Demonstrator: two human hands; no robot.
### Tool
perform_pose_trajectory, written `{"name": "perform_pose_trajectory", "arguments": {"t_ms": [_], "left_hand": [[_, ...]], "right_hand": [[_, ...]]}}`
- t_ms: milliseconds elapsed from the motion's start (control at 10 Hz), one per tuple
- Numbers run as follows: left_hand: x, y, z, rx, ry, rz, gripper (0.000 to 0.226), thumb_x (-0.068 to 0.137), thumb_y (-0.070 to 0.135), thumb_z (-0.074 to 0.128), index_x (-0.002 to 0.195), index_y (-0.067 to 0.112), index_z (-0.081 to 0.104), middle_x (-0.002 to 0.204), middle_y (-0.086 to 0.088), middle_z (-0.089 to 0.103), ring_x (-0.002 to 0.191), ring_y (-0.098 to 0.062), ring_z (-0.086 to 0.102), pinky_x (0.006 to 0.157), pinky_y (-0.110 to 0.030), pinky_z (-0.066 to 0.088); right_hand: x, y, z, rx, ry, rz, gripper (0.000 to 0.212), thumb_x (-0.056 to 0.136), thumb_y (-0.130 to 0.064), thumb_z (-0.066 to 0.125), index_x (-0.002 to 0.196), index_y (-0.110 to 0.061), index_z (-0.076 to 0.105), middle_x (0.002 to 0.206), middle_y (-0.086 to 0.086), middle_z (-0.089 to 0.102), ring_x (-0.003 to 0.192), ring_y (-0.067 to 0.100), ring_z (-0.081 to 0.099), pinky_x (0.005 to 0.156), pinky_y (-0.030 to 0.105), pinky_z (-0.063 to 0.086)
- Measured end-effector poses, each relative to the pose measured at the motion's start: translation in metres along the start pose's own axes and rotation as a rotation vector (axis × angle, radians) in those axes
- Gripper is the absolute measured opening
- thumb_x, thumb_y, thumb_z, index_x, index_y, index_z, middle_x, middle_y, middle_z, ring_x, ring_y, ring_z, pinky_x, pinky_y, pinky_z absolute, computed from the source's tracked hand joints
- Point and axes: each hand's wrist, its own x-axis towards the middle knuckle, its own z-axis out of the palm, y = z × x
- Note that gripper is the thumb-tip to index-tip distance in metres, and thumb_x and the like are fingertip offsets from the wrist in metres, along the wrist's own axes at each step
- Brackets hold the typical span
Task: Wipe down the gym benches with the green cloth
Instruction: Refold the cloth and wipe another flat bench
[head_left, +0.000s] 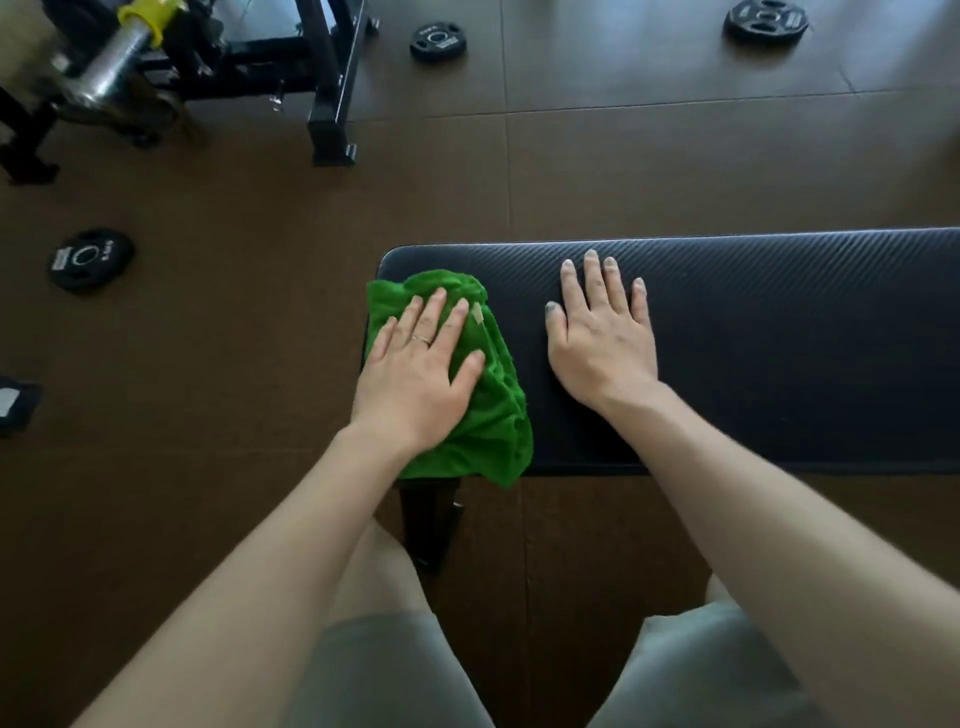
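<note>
The left hand (415, 364) is lying flat, fingers spread wide, pressing the bunched green cloth (488, 410) onto the left end of the black padded surface (779, 338), so the palm's whole spread is bearing down as it wipes. The right hand (602, 338) is resting open and empty on the bare pad just beside the cloth, likely bracing the body's lean. The long stretch to the right is probably waiting its turn.
</note>
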Motion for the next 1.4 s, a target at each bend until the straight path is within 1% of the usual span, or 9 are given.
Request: {"name": "perform_pose_trajectory", "arguments": {"t_ms": [300, 500, 600, 700, 800, 900, 1100, 1300, 1400], "left_hand": [[0.100, -0.011, -0.014, -0.032, 0.112, -0.119, 0.060, 0.108, 0.054, 0.021, 0.163, 0.032, 0.023, 0.172, 0.003, 0.021, 0.159, -0.018, 0.011, 0.129, -0.041, 0.004], [-0.014, -0.007, 0.007, -0.023, 0.084, -0.104, 0.065, 0.106, 0.058, 0.017, 0.166, 0.034, 0.005, 0.175, 0.004, -0.002, 0.161, -0.019, -0.005, 0.130, -0.045, -0.001], [-0.030, -0.007, 0.012, -0.023, 0.079, -0.116, 0.065, 0.106, 0.060, 0.018, 0.165, 0.037, 0.006, 0.175, 0.004, -0.001, 0.161, -0.019, -0.005, 0.130, -0.046, 0.000], [0.016, -0.014, 0.004, -0.086, 0.100, -0.154, 0.064, 0.106, 0.060, 0.022, 0.165, 0.038, 0.010, 0.175, 0.005, 0.000, 0.161, -0.020, -0.003, 0.130, -0.047, 0.007], [0.060, -0.025, -0.009, -0.226, 0.089, -0.245, 0.061, 0.107, 0.057, 0.027, 0.165, 0.038, 0.016, 0.174, 0.006, 0.004, 0.158, -0.026, 0.014, 0.122, -0.049, 0.027], [0.074, -0.032, -0.012, -0.347, 0.105, -0.335, 0.061, 0.108, 0.056, 0.028, 0.164, 0.037, 0.018, 0.171, 0.000, 0.019, 0.146, -0.035, 0.040, 0.114, -0.047, 0.036], [0.011, -0.027, -0.003, -0.441, 0.155, -0.451, 0.060, 0.110, 0.051, 0.025, 0.166, 0.032, 0.015, 0.155, -0.015, 0.045, 0.136, -0.041, 0.049, 0.107, -0.050, 0.040], [-0.060, -0.001, 0.025, -0.336, 0.259, -0.480, 0.058, 0.111, 0.045, 0.026, 0.165, 0.023, 0.021, 0.159, -0.018, 0.039, 0.135, -0.040, 0.049, 0.104, -0.051, 0.043], [-0.081, 0.029, 0.043, -0.087, 0.321, -0.325, 0.057, 0.111, 0.043, 0.025, 0.162, 0.019, 0.032, 0.167, -0.015, 0.030, 0.151, -0.039, 0.031, 0.123, -0.052, 0.025]], "right_hand": [[0.000, 0.003, 0.009, -0.055, 0.060, -0.006, 0.063, 0.107, -0.047, 0.013, 0.166, -0.024, 0.006, 0.174, 0.002, -0.001, 0.160, 0.017, -0.008, 0.129, 0.044, -0.006], [-0.003, 0.002, 0.008, -0.059, 0.056, 0.002, 0.064, 0.108, -0.047, 0.013, 0.166, -0.022, 0.007, 0.174, 0.003, -0.001, 0.160, 0.018, -0.007, 0.129, 0.045, -0.006], [-0.003, 0.000, 0.009, -0.070, 0.056, 0.009, 0.064, 0.108, -0.046, 0.013, 0.166, -0.021, 0.007, 0.174, 0.004, -0.001, 0.160, 0.018, -0.007, 0.129, 0.044, -0.006], [-0.002, -0.002, 0.009, -0.080, 0.058, 0.013, 0.063, 0.108, -0.046, 0.013, 0.166, -0.021, 0.007, 0.174, 0.004, -0.001, 0.160, 0.019, -0.006, 0.129, 0.044, -0.006], [-0.002, 0.000, 0.010, -0.074, 0.073, 0.004, 0.063, 0.108, -0.046, 0.014, 0.166, -0.021, 0.009, 0.174, 0.005, 0.002, 0.160, 0.020, -0.004, 0.130, 0.045, -0.005], [0.000, 0.002, 0.011, -0.076, 0.080, 0.000, 0.063, 0.108, -0.046, 0.014, 0.166, -0.021, 0.011, 0.174, 0.005, 0.003, 0.160, 0.020, -0.004, 0.129, 0.044, -0.005], [-0.005, 0.001, 0.008, -0.063, 0.060, -0.004, 0.063, 0.108, -0.046, 0.013, 0.166, -0.021, 0.010, 0.174, 0.006, 0.002, 0.160, 0.021, -0.004, 0.129, 0.045, -0.005], [-0.005, 0.000, 0.005, -0.048, 0.025, -0.014, 0.064, 0.107, -0.046, 0.014, 0.166, -0.019, 0.009, 0.174, 0.006, 0.000, 0.160, 0.022, -0.005, 0.129, 0.046, -0.007], [-0.003, 0.004, 0.000, -0.013, -0.030, -0.032, 0.062, 0.109, -0.043, 0.016, 0.166, -0.021, 0.009, 0.174, 0.005, -0.001, 0.160, 0.020, -0.007, 0.129, 0.044, -0.009]]}}
